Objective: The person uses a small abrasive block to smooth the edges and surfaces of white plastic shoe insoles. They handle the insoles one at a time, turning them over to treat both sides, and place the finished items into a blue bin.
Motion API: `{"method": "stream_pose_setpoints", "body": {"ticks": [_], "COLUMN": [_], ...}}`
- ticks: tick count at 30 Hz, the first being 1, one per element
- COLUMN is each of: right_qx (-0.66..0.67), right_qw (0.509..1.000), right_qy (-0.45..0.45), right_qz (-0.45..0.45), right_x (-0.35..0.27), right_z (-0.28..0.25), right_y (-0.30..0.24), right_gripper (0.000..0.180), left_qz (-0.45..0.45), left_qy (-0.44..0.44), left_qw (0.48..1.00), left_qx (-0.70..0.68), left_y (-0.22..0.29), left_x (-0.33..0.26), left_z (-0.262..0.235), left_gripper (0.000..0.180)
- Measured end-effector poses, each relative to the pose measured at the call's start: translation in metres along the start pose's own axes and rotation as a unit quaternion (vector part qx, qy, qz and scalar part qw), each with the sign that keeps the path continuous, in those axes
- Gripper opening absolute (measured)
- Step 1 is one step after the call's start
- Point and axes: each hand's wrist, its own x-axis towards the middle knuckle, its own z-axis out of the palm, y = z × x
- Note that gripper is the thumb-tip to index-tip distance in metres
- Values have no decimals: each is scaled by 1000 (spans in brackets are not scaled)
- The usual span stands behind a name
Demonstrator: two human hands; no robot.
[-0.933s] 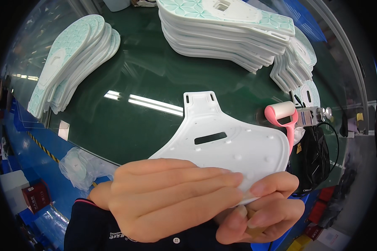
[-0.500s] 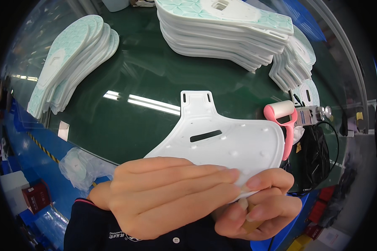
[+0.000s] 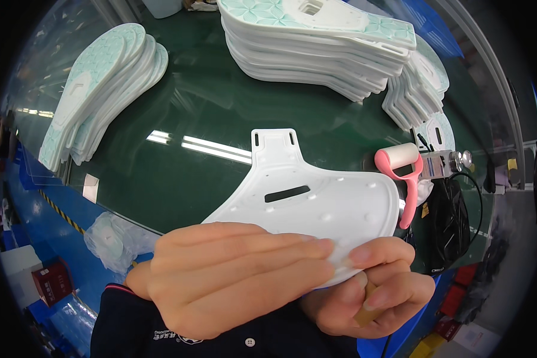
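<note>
Shifted slightly left since the earlier frame, a white, fan-shaped plastic panel with a narrow slotted neck point(image 3: 307, 212) sits farther clear of a pink-handled roller with a white cylinder point(image 3: 413, 176), while more of a small tan piece point(image 3: 364, 313) shows in a worker's right hand point(image 3: 394, 286). That hand is curled closed around the piece, its forefinger tip pressed on the panel's near rim. Across the panel's near side lies the left hand point(image 3: 238, 274), fingers together and flat on the white face; with its thumb hidden, whether it also clamps from below cannot be told. Held at the near side of a glossy dark-green table point(image 3: 209, 107), the panel points its neck away from the worker. Beyond it stand a leaning stack of white and pale-green patterned panels point(image 3: 95, 89) at left and a taller stack of similar panels point(image 3: 316, 53) at the far side. Close work along the rim appears to be the step in hand; continuing it would call for a steady left palm and small, even strokes from the right.
</note>
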Motion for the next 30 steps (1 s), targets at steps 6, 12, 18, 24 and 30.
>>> {"method": "stream_pose_setpoints", "body": {"ticks": [6,12,18,24,30], "right_qx": [-71,-5,-126,-11,-76], "right_qw": [991,1000,991,997,993], "right_qy": [-108,-24,-21,-74,-79], "right_qz": [-44,-11,-37,-22,-41], "right_x": [7,1,-5,4,3], "right_z": [-8,0,-2,-6,-5], "right_y": [-3,1,-2,0,-1], "right_gripper": [24,24,22,23,24], "left_qz": [44,2,36,-7,22], "left_qy": [-58,10,-32,5,-27], "left_qw": [997,1000,999,1000,999], "left_qx": [3,12,15,13,17], "left_y": [-7,1,-7,2,-4], "left_x": [2,0,1,0,-1], "left_z": [-4,2,-1,2,-1], "left_gripper": [21,19,19,18,18]}}
